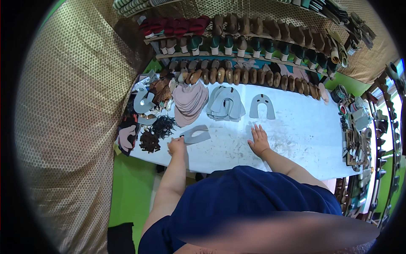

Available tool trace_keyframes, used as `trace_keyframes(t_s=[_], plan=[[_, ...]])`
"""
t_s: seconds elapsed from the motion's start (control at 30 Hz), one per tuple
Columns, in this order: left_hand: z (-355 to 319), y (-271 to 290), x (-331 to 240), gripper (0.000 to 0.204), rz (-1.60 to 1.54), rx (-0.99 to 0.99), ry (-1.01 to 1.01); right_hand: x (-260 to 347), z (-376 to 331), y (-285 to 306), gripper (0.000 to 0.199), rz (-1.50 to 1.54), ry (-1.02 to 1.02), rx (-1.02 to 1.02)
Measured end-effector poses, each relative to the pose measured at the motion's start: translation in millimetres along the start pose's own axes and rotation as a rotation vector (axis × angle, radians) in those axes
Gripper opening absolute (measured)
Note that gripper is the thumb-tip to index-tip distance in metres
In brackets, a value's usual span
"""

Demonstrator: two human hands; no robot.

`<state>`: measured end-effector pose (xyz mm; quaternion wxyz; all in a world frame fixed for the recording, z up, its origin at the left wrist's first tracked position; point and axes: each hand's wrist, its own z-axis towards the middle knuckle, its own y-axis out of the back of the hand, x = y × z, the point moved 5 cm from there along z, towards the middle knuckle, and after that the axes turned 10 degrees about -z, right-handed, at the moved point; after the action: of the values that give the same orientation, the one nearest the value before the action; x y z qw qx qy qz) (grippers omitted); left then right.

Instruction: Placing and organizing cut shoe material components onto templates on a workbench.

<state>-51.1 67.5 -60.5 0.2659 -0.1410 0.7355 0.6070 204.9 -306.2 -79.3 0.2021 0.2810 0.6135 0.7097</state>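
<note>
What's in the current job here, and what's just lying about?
Likely in the job:
grey U-shaped piece at the left hand
stack of grey pieces
lone grey piece
maybe the black pile and brown pile

Likely just lying about:
pink stack
brown footwear row
clutter at the right end

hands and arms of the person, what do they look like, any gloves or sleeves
The left hand and right hand are bare, without gloves. Both forearms are uncovered too. The person wears a dark blue top with short sleeves.
</note>
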Motion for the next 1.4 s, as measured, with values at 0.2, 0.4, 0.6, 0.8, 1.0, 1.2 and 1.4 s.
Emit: trace_keyframes(t_s=[0.2, 0.4, 0.6, 0.8, 1.0, 1.2, 1.4], plan=[[21.3, -11.2, 27.5, 0.033, -0.101, 0.024, -0.198, 3.1, -2.5, 3.2, 0.073, 0.019, 0.012, 0.006], [-51.4, 15.4, -85.1, 0.032, -0.273, 0.354, -0.530, 2.6, -5.2, 1.3, 0.075, -0.116, -0.062, 0.142], [-115.3, 37.4, -154.4, 0.023, -0.361, 0.396, -0.770, 2.9, -4.4, 4.6, 0.075, -0.132, -0.091, 0.213], [-95.1, 7.2, -128.6, 0.023, -0.361, 0.528, -0.612, -1.1, -3.9, -0.5, 0.074, -0.102, -0.096, 0.158], [0.7, -69.1, 5.9, 0.032, -0.348, 0.507, -0.116, 0.3, -7.2, 5.0, 0.072, -0.086, -0.099, 0.127], [-6.5, -38.0, -4.8, 0.025, 0.068, 0.264, -0.343, -7.3, -13.8, -5.4, 0.071, -0.093, -0.119, 0.145], [-16.9, -22.4, -2.2, 0.050, 0.103, 0.092, -0.401, -8.6, -13.4, -9.2, 0.068, -0.041, -0.084, 0.083]])
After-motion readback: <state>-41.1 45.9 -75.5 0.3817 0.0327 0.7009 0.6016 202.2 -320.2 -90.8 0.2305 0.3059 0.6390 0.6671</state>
